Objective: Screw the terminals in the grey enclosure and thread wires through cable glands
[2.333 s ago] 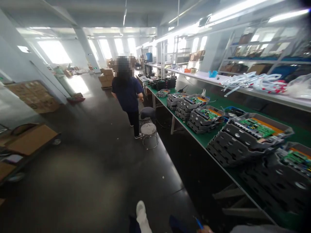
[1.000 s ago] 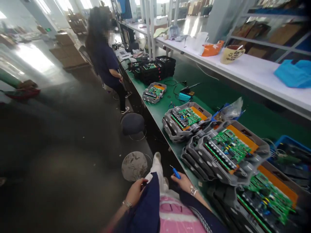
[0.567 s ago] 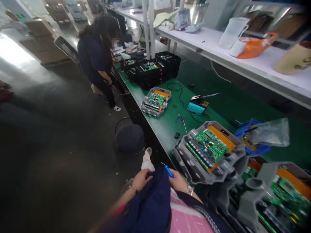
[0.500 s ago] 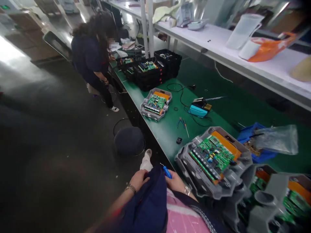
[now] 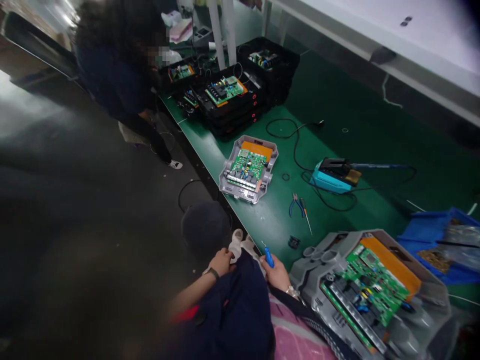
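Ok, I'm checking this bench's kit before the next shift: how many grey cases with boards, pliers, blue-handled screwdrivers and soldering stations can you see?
Grey cases with green boards: 2
Pliers: 1
Blue-handled screwdrivers: 1, in the right hand
Soldering stations: 1
Total: 5

Green anti-static workbench: stacked black plastic crates holding boards at far end, grey housing with green circuit board, teal soldering station, coiled black cable, blue-handled pliers, thin screwdriver, small black part, open grey housing with green board near edge, blue plastic tray.
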